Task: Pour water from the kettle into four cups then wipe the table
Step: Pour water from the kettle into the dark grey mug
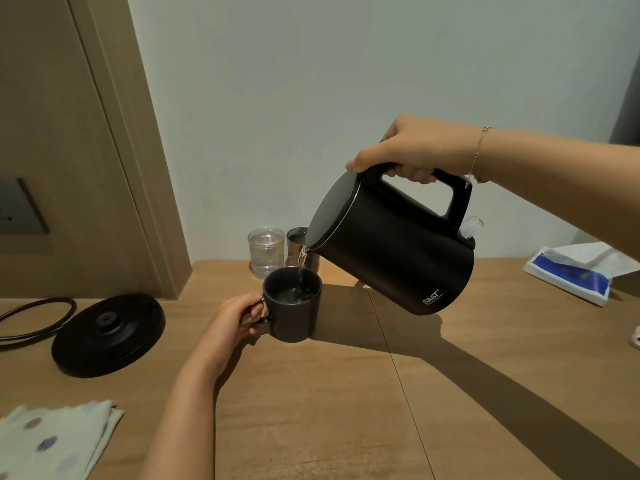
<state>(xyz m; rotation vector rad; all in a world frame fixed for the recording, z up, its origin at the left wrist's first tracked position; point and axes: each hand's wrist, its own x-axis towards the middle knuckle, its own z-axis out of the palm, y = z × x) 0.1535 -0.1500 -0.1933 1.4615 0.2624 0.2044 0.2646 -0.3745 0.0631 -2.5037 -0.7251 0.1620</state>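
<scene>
- Right hand (412,150), right of centre: fingers wrapped round the handle of the black kettle (391,251), which is tilted spout-down towards the left.
- Water stream (302,271): thin, falling from the spout into the dark mug (292,304) at centre frame.
- Left hand (239,318): fingers curled round the mug's handle (the handle itself is mostly hidden); whether the mug rests on the wooden table (346,393) is unclear.
- Behind the mug: a clear glass (266,251) holding water, and a metal cup (298,244) partly covered by the kettle.
- Left of frame: kettle base (109,334); its cord (38,318) runs off the edge.
- Lower left corner: dotted cloth (52,441), cut off.
- Right edge: tissue pack (581,271), partly hidden by the forearm.
</scene>
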